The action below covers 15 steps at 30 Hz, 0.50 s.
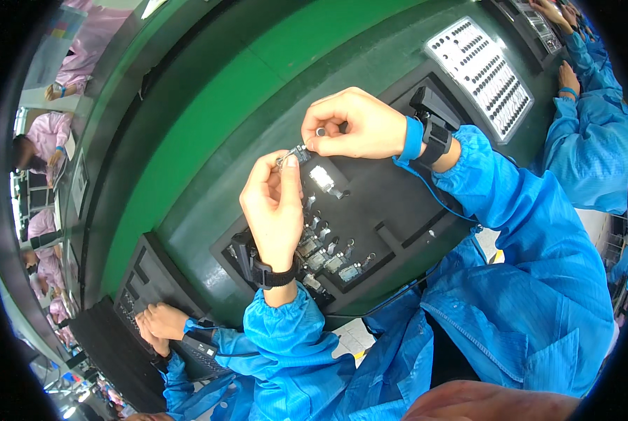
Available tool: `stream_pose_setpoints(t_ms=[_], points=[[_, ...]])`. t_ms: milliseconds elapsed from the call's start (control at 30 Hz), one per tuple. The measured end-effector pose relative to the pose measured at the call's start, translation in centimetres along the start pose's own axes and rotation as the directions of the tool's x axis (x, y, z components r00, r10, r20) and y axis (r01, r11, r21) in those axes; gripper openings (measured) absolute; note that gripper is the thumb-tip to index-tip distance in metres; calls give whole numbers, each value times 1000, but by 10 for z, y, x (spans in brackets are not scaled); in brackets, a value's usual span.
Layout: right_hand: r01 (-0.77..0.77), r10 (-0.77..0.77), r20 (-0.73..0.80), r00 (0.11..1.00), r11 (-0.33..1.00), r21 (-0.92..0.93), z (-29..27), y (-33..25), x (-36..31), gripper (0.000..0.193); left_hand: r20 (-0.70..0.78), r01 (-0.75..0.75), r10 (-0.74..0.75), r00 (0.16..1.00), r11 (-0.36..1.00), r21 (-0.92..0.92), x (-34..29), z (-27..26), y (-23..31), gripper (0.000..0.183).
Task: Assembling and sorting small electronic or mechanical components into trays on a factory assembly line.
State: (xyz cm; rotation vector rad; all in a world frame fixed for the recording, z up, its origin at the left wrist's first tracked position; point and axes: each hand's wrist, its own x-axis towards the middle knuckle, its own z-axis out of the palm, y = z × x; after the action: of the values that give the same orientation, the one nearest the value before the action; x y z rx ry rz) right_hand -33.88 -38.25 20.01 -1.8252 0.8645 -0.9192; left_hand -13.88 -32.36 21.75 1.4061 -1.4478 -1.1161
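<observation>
My left hand [275,203] is closed in a pinch on a small metal component [298,152], which has a thin loop at one end. My right hand [359,126] meets it from the other side, thumb and fingertips pressed together at the component's right end. A small round silver-and-dark piece [320,131] shows among the right fingers. Below both hands lies a black foam tray [415,186]. Several similar small metal components [317,258] with looped leads sit in its near left part. A bright silver component [322,178] lies just below my right hand.
A white tray [437,43] with rows of small black-tipped parts stands at the back right. Co-workers' hands are at the left [161,323] and far right [568,78]. The green bench [198,196] runs behind the foam tray. A blue wrist cord [433,188] trails from my right wrist.
</observation>
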Motion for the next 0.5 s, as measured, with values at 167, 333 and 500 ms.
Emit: stream_pose_setpoints(t_ms=[167,333,500], points=[[2,-2,-6,1000,999,-34,-1,5,-2,14,1,-3,3,1000,1000,-21,2,4,-5,18],[39,-40,-28,999,998,-46,-2,2,-3,12,6,20,-20,1000,999,-35,1,5,-2,17],[65,-66,-18,998,996,-55,2,-5,-1,12,-20,31,-35,999,985,-170,-2,2,-5,16]])
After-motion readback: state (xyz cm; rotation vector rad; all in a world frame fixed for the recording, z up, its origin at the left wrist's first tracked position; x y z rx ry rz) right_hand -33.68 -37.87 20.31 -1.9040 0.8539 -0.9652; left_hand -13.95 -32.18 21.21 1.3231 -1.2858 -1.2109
